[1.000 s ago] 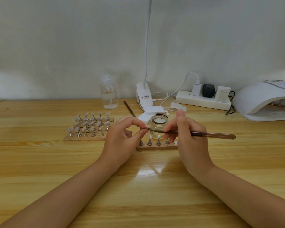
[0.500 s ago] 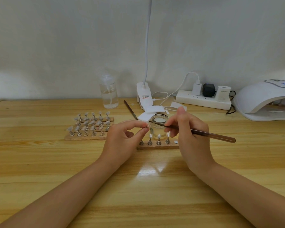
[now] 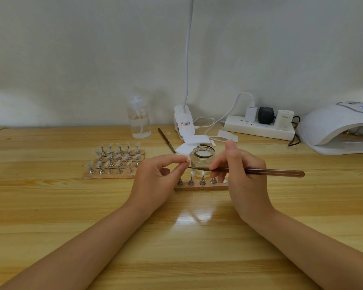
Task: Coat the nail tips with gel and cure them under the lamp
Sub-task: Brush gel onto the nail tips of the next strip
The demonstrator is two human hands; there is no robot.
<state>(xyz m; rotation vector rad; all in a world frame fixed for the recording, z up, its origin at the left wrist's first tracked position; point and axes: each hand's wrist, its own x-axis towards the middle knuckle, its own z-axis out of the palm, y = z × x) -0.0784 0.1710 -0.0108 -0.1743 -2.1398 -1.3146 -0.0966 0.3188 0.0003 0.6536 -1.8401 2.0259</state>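
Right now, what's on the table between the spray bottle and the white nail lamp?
In the head view: the clip lamp's base, its white cable and the power strip with three plugs.

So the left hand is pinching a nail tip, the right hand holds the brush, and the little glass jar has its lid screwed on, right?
Not quite. The head view shows the glass jar open, with no lid on it. The rest holds: the left hand pinches a nail tip between thumb and forefinger, and the right hand holds the brush, its tip pointing toward that nail tip.
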